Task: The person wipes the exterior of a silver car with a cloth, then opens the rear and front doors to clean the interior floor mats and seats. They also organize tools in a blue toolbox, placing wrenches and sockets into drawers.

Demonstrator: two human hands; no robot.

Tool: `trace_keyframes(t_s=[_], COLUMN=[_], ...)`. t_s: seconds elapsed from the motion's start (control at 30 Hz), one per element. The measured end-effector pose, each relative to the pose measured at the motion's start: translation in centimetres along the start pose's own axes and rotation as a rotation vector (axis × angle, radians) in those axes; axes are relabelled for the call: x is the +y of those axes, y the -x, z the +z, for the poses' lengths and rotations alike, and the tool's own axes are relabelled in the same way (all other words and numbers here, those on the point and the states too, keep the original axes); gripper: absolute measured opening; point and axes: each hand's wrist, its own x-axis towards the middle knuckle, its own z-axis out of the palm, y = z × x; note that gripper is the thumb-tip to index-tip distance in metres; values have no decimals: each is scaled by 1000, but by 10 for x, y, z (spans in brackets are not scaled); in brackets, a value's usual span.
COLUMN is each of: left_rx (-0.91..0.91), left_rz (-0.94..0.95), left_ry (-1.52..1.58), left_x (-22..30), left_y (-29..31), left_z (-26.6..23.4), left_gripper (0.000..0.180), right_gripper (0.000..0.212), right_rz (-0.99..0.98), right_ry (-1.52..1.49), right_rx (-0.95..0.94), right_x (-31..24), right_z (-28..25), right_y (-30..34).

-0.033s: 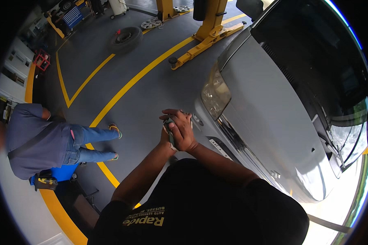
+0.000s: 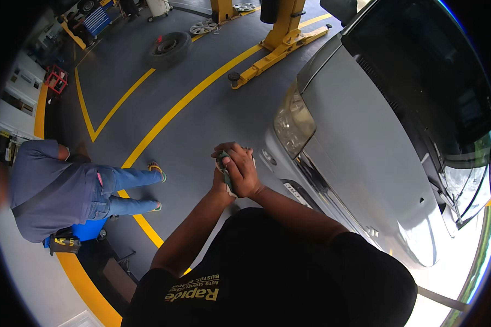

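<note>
My two hands are pressed together in front of my chest, closed around a crumpled grey-green rag (image 2: 227, 181) with pale edges. My right hand (image 2: 242, 173) lies over it, its fingers wrapped across the top. From the other side my left hand (image 2: 220, 184) grips the same rag, partly covered by the right. Most of the cloth is hidden between the palms. Just beyond and to the right of my hands is the front of a silver vehicle (image 2: 360, 136), with its headlight (image 2: 294, 124) nearest to them.
At left a person (image 2: 60, 185) in a grey shirt and jeans stands beside a blue cart (image 2: 90, 230). Farther off are a yellow lift post and arm (image 2: 281, 57), a tire (image 2: 170, 49) lying on the floor, a wheel cover (image 2: 203, 27) and a red rack (image 2: 56, 79).
The vehicle and lift sit slightly farther right in the picture. My hands have shifted a little up and left, still closed on the rag.
</note>
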Motion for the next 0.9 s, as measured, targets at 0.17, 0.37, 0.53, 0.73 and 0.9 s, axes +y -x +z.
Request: trace_keyframes(t_s=[0.17, 0.37, 0.53, 0.73, 0.9], left_rx=[171, 166, 111, 6, -549], left_rz=[27, -169, -5, -348, -718], left_ry=[-944, -376, -763, -680, -1397], left_x=[55, 171, 247, 312, 362], left_y=[-25, -179, -327, -484, -640], left_z=[-13, -19, -17, 33, 61], left_gripper=[52, 67, 58, 47, 60], right_gripper=[42, 53, 37, 32, 32], right_rz=[654, 786, 527, 703, 805], right_ry=[-511, -1497, -505, -988, -1091], right_rx=[-76, 146, 151, 356, 626], right_x=[80, 159, 165, 211, 304], right_z=[38, 12, 36, -78, -168], right_y=[-135, -288, -402, -543, -584])
